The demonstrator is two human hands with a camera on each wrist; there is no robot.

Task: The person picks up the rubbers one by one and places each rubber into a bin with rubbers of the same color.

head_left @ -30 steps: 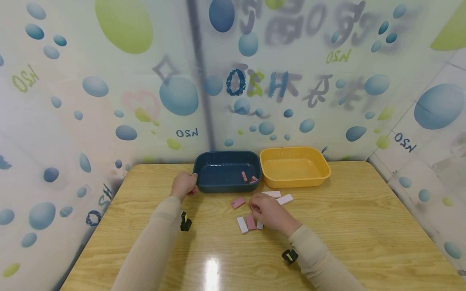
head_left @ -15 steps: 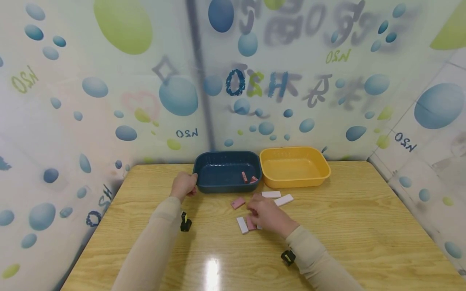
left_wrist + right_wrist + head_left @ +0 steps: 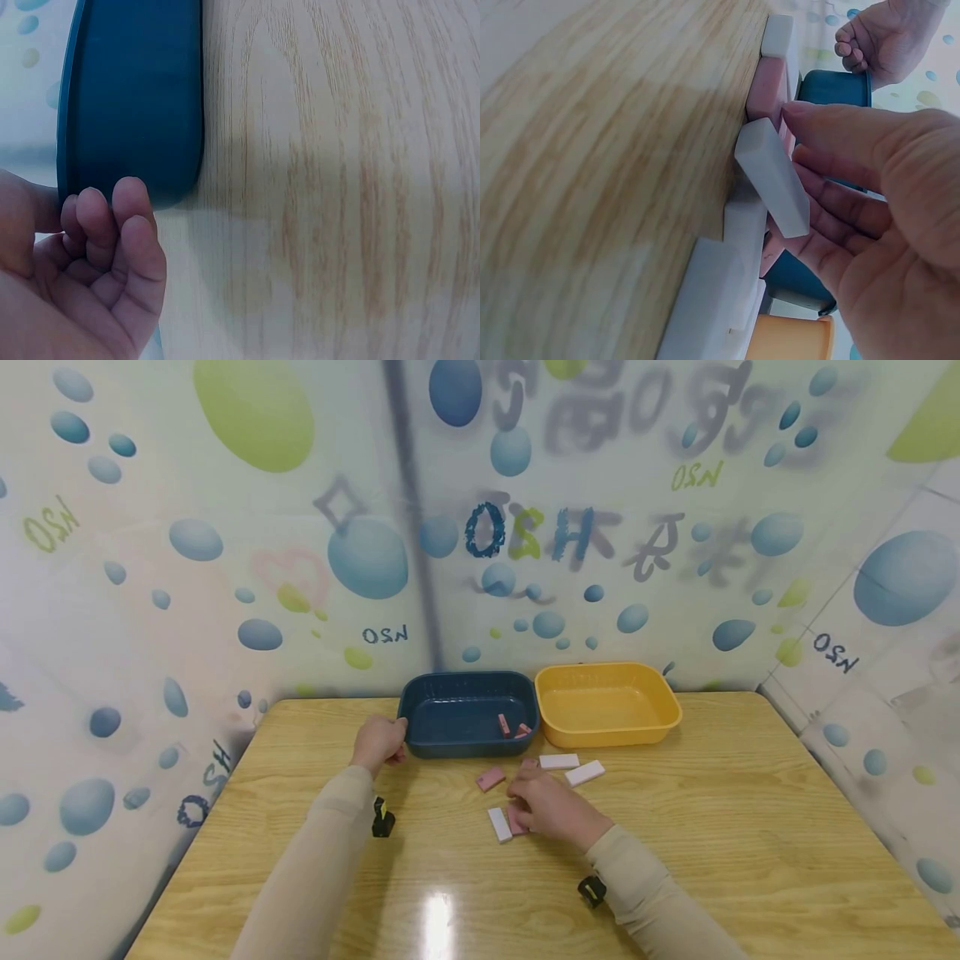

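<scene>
A dark blue tray (image 3: 468, 749) sits at the back of the table, with a few pink blocks (image 3: 504, 725) inside it. At its left end, my left hand (image 3: 380, 741) grips the wall, fingers curled at the corner in the left wrist view. My right hand (image 3: 558, 806) is low over small pink and white blocks in front of the tray. In the right wrist view its thumb and fingers hold a tilted white block (image 3: 774, 176); the thumb tip is close to a pink block (image 3: 768, 86). Part of the grip is hidden.
A yellow tray (image 3: 607, 737) stands against the blue one on its right. Two white blocks (image 3: 585, 772) lie before the trays, a pink block (image 3: 491, 778) left of them, and another white block (image 3: 499, 824) nearer. The patterned wall (image 3: 337, 635) rises behind the table (image 3: 712, 827).
My right hand has shifted slightly left and toward me. It now covers the white block beside the nearer pink one, while a pink block beyond the fingers shows. My left hand has stayed put.
</scene>
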